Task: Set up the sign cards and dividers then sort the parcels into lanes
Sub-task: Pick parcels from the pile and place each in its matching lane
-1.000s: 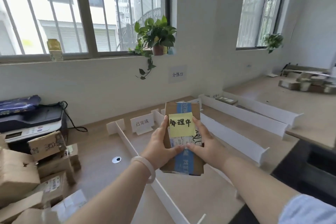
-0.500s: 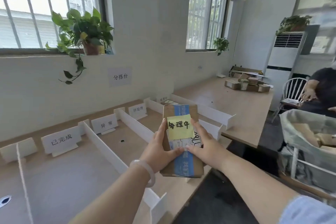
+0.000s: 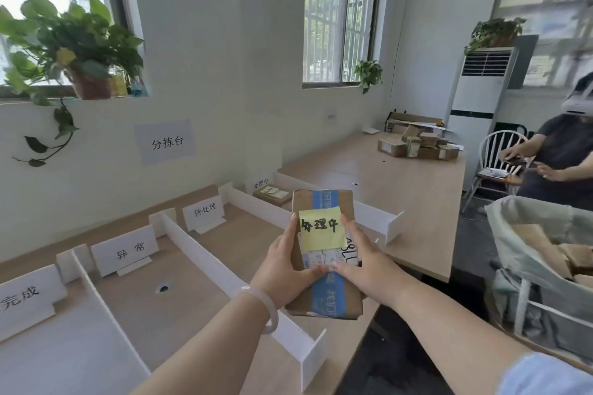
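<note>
While our left hand and right hand clamp the parcel between them above the lanes, we risk rubbing its sticky note loose with our thumbs, or dropping it short of the matching sign card beyond our fingertips.

The parcel is matt brown cardboard, slightly creased, bound lengthwise by glossy blue tape. A yellow paper sticky note inked in black marker sits on its face. The dividers are smooth white board with a dull finish, and the sign cards look like plain white paper. The counter has a pale wood-grain surface, smooth and low in sheen. A milky, polished bracelet circles the left wrist; the right sleeve is light blue cloth.
</note>
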Motion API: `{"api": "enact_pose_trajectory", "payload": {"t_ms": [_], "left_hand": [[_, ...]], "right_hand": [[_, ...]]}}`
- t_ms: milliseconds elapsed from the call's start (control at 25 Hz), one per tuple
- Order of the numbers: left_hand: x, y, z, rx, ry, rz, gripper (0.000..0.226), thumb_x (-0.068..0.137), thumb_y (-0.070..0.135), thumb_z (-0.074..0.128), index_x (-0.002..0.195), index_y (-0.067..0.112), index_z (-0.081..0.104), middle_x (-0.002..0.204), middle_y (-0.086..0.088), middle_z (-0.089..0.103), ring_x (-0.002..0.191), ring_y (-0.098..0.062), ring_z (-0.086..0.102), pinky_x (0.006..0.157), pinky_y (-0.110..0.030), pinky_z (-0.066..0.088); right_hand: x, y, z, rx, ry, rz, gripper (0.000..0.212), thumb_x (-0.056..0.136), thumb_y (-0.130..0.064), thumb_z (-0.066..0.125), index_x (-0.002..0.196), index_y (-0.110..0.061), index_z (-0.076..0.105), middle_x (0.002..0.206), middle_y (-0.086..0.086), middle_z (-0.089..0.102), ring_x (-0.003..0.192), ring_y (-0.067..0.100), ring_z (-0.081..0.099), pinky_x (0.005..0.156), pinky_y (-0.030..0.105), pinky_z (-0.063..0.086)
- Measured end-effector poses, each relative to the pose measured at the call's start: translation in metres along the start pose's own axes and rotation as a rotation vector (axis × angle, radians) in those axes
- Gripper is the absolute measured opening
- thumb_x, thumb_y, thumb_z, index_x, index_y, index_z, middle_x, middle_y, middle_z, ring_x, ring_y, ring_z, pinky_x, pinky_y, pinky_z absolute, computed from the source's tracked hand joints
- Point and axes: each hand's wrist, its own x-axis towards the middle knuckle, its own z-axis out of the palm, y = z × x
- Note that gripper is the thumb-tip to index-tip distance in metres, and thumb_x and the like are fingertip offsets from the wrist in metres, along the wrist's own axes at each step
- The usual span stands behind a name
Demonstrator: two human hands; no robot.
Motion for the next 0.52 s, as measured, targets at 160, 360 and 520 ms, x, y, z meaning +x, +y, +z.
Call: {"api": "enact_pose_trajectory", "payload": {"t_ms": [160, 360, 520], "left_hand": [[0.065, -0.003, 0.008, -0.01, -0.008, 0.005, 0.116, 0.058, 0.071, 0.07, 0.148, 0.057, -0.001, 0.145, 0.011, 0.041, 0.128, -0.009, 0.046, 0.105, -0.041, 0.047], [0.137, -0.007, 0.043, 0.001, -0.02, -0.018, 0.111, 0.073, 0.055, 0.077, 0.152, 0.05, -0.002, 0.148, 0.01, 0.038, 0.131, -0.011, 0.043, 0.108, -0.042, 0.044], [0.205, -0.003, 0.087, -0.022, 0.012, -0.046, 0.115, 0.065, 0.065, 0.075, 0.15, 0.053, -0.002, 0.148, 0.012, 0.04, 0.129, -0.01, 0.046, 0.105, -0.041, 0.047]], "right_hand": [[0.052, 0.019, -0.024, -0.013, 0.017, 0.011, 0.084, 0.093, -0.032, 0.064, 0.145, -0.06, 0.004, 0.149, -0.012, 0.031, 0.126, 0.008, 0.043, 0.103, 0.031, 0.046], [0.11, 0.068, -0.06, -0.028, -0.003, 0.028, 0.084, 0.092, -0.033, 0.064, 0.147, -0.057, 0.005, 0.149, -0.008, 0.034, 0.125, 0.009, 0.044, 0.097, 0.023, 0.044], [0.166, 0.116, -0.106, -0.047, -0.043, 0.023, 0.084, 0.091, -0.036, 0.065, 0.146, -0.06, 0.005, 0.148, -0.008, 0.035, 0.125, 0.01, 0.046, 0.101, 0.027, 0.045]]}}
